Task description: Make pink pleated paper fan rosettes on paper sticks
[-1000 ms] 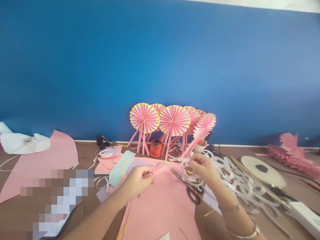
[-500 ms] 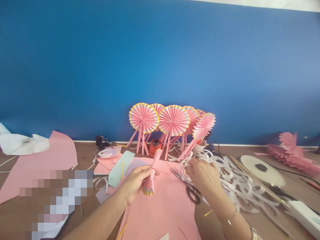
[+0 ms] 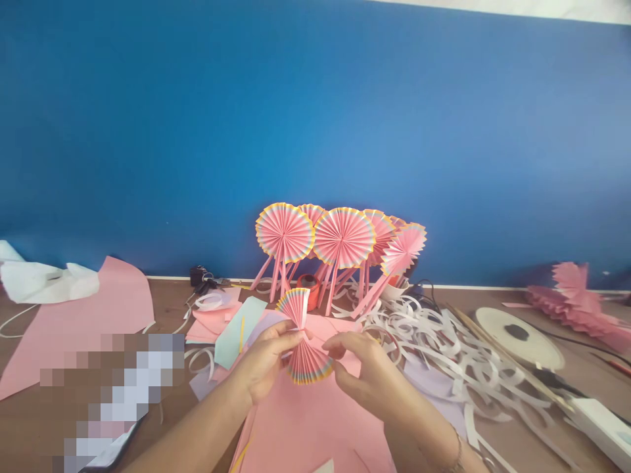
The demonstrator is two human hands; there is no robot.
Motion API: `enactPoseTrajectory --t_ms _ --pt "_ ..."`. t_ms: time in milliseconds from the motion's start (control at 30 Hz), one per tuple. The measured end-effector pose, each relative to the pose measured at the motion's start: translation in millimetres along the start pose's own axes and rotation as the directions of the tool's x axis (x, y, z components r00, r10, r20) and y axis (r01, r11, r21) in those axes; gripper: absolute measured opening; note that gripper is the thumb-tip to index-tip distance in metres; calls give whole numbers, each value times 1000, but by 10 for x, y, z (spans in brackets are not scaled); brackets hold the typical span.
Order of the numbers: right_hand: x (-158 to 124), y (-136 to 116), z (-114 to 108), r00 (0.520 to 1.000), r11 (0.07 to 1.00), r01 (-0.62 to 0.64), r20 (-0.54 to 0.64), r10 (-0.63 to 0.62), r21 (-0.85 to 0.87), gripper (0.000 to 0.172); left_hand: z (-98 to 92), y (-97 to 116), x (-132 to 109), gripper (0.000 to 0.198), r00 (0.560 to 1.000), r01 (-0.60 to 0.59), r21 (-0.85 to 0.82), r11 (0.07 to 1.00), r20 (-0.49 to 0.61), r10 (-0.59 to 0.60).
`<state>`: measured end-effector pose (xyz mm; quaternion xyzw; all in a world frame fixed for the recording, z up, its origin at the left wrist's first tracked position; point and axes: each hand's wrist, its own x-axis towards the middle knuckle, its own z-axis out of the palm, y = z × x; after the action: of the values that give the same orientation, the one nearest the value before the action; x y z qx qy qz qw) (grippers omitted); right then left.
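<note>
A pleated pink paper fan [image 3: 309, 364] with a yellow and pale rim is pinched at its narrow middle by my left hand [image 3: 269, 355]. Its pleats spread above and below the fingers in a bow-tie shape. My right hand [image 3: 362, 368] is at the fan's right edge, thumb and fingers apart; whether the fingertips touch the paper I cannot tell. Beneath both hands lie pink paper sheets [image 3: 320, 427]. The scissors are out of sight, in the area my right hand covers.
Finished pink paper rosettes [image 3: 344, 238] on legs stand against the blue wall, with an orange spool [image 3: 308, 289] near them. Curled white paper strips [image 3: 444, 335] heap up on the right beside a glue gun [image 3: 599, 427] and a round pale disc [image 3: 517, 338]. Paper scraps [image 3: 239, 332] lie left.
My right hand has come left, away from the scissors and strips, to the fan. The fan, narrow and folded before, has spread open. My left hand keeps its pinch.
</note>
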<state>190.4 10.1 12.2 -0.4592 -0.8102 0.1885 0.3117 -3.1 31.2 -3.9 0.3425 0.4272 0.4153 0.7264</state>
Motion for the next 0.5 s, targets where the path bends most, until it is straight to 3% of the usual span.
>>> enactPoseTrajectory --t_ms 367,500 --pt "17 53 55 996 997 -14 -84 7 -75 19 -24 -17 8 35 1000 -27 51 998 17 26" --pt "29 85 -23 994 982 63 -81 -78 -177 17 -63 11 29 37 999 -43 164 986 10 42"
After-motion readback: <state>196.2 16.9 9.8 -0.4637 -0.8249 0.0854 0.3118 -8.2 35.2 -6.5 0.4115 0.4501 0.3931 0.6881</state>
